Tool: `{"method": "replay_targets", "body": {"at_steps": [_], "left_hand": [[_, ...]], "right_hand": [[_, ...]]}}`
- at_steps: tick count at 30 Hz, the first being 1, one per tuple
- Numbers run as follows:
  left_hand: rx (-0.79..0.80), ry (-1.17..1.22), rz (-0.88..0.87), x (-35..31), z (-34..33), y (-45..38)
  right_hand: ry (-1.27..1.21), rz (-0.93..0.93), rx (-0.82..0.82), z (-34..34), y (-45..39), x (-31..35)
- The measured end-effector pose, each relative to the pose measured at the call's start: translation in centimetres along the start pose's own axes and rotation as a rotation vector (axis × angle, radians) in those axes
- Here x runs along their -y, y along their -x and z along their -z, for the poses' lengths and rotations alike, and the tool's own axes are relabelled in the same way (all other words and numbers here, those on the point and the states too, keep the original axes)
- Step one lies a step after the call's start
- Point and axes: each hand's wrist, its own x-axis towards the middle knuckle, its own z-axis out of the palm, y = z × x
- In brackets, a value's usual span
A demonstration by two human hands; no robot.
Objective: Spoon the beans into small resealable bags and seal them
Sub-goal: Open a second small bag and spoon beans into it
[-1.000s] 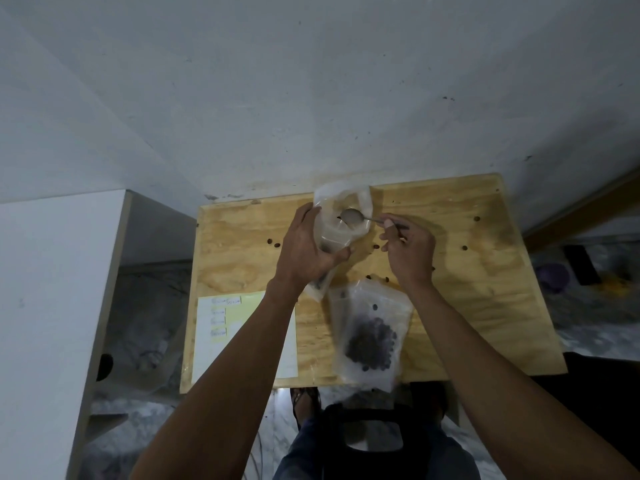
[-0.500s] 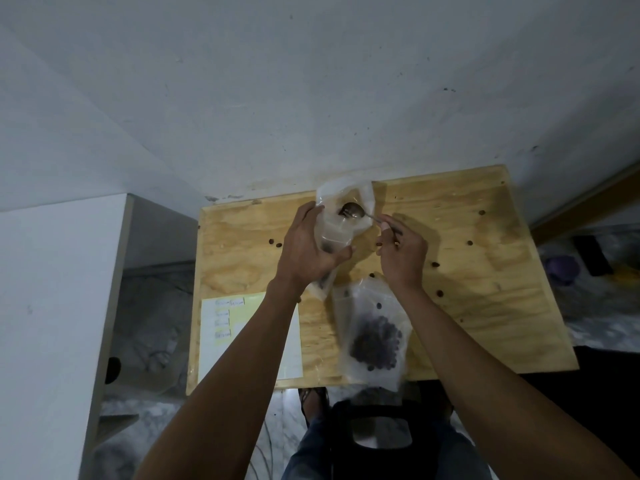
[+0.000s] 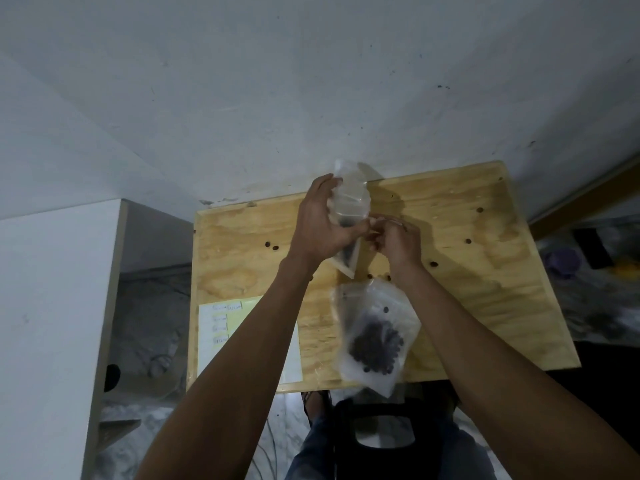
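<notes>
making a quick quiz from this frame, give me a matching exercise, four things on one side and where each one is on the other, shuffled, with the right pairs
Things:
1. small bag
2. bag of beans
3. paper sheet
4. spoon

Places:
A. flat on the table's near left corner
B. held up in the left hand
C. in the right hand
D. lying at the table's near edge, between the forearms

Pairs: 1-B, 2-D, 3-A, 4-C

A pale plywood tabletop [image 3: 485,306] stands against a scuffed white wall [image 3: 311,81]; a laminated sheet [image 3: 225,327] with yellow paper and small labels lies at its near left corner; a white cabinet [image 3: 52,323] stands to the left; a purple object [image 3: 562,259] lies on the floor at right.
</notes>
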Motion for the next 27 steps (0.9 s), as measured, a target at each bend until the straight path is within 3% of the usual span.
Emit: {"method": "replay_targets", "body": {"at_steps": [9, 27], "left_hand": [[0.01, -0.032, 0.013, 1.7, 2.2, 0.8], [0.053, -0.149, 0.097, 3.4, 2.7, 4.0]], "right_hand": [[-0.247, -0.144, -0.066, 0.7, -0.4, 0.7], [-0.174, 0.112, -0.108, 1.6, 0.0, 1.4]]}}
